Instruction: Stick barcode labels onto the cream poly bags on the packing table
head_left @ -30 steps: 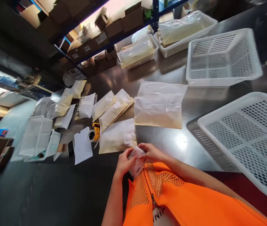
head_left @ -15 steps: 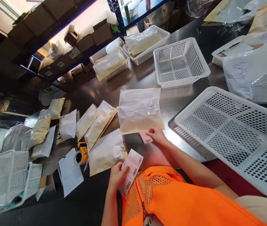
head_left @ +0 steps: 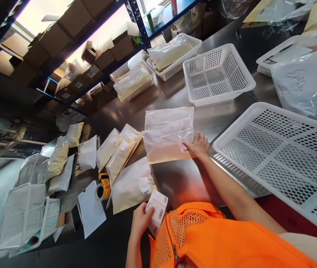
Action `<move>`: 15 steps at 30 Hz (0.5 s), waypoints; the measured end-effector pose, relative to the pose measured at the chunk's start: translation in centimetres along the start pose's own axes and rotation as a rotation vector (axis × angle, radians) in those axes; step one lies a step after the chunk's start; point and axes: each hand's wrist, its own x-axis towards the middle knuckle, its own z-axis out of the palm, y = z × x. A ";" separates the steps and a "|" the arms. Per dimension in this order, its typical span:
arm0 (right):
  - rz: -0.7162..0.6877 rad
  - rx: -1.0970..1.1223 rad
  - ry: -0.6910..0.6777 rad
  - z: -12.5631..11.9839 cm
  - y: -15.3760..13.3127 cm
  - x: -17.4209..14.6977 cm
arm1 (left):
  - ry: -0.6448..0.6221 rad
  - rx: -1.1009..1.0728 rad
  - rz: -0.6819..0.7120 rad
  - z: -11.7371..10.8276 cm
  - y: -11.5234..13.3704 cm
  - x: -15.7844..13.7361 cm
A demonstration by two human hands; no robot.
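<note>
My left hand (head_left: 141,220) grips a sheet of barcode labels (head_left: 157,209) near the orange vest, thumb on top. At the lower right corner of a flat, clear-and-cream plastic packet (head_left: 166,137), my right hand (head_left: 199,144) lies with its fingers spread over the edge. Its thumb touches a small white barcode label (head_left: 183,146) on the packet's surface. To the left lies a similar packet (head_left: 129,186) with a label on its lower right corner. Further left, more packets (head_left: 121,152) overlap.
A big white perforated basket (head_left: 284,149) sits at the right, with a smaller white basket (head_left: 217,74) behind it. On the left are a yellow tape dispenser (head_left: 105,185), a white clipboard sheet (head_left: 91,210) and stacked baskets (head_left: 16,219). Shelves with cardboard boxes (head_left: 74,18) stand behind.
My right hand has moved up and right, bringing the single label from below the middle packet onto its lower right corner. My left hand still holds the label sheet.
</note>
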 end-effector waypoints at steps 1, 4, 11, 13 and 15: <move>0.029 0.028 0.039 0.0 0.2 0.3 | 0.003 0.002 -0.006 -0.1 0.3 -0.1; 0.127 0.170 -0.011 0.3 0.5 1.2 | 0.003 0.019 -0.023 -0.1 1.2 -0.2; 0.031 0.253 -0.284 3.3 -1.7 -2.8 | -0.014 0.037 0.006 0.0 2.2 0.1; -0.019 0.307 -0.354 4.4 -2.1 -4.6 | -0.017 0.048 0.017 0.0 2.1 0.1; -0.046 0.372 -0.393 5.4 -2.3 -5.8 | -0.019 0.048 0.021 0.0 1.7 0.0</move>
